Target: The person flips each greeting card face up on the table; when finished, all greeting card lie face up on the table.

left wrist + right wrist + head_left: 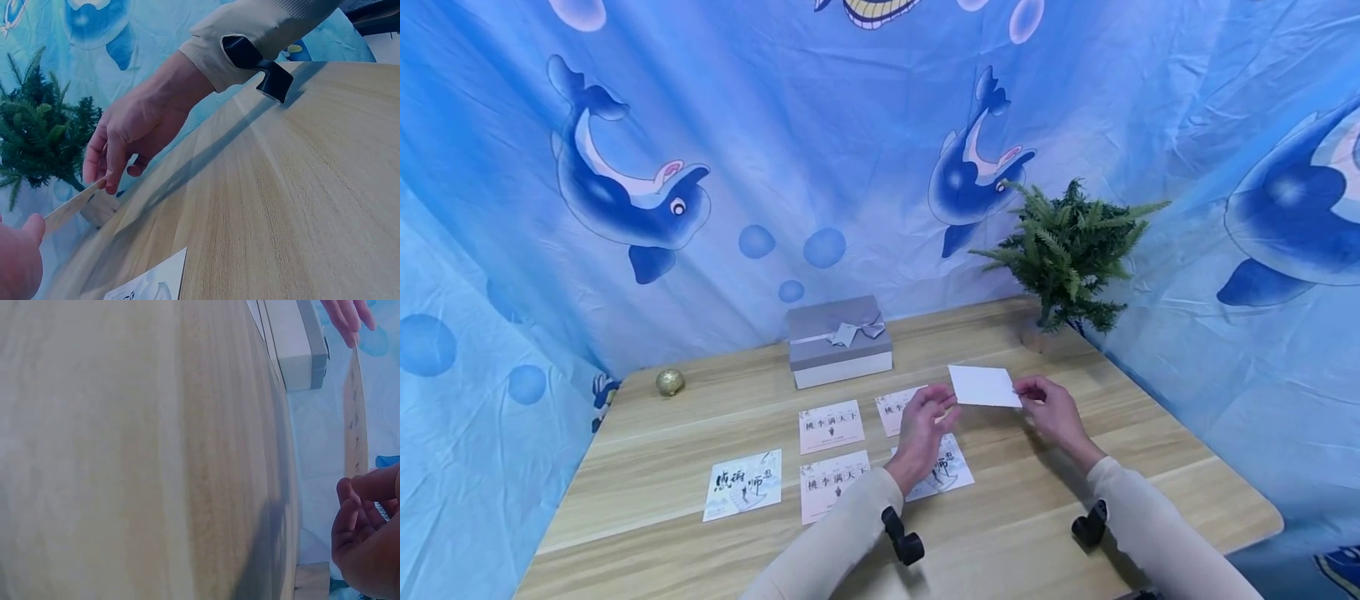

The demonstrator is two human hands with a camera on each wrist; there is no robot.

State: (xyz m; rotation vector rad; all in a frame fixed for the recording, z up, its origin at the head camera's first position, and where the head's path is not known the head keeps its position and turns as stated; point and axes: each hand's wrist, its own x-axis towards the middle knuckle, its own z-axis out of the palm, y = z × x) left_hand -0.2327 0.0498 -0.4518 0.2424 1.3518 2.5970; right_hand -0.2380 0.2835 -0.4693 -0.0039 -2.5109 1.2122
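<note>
A card (986,387) is held above the table, its blank white side up in the head view. Printed characters show on the other face of this card (355,422) in the right wrist view. My right hand (1054,410) pinches its right edge between thumb and fingers. At the opposite edge, the fingers of my left hand (925,429) are extended and loosely spread, close to or touching the corner. Below the left hand lies a blue-white card (951,471), partly covered by it. A pink card (891,408) behind that hand is also partly hidden.
Two more pink cards (831,427) and another blue-white card (743,485) lie on the wooden table (647,442). A grey-lidded gift box (841,342) with a ribbon stands behind them. A gold ball (670,382) sits back left, a potted green plant (1067,250) back right.
</note>
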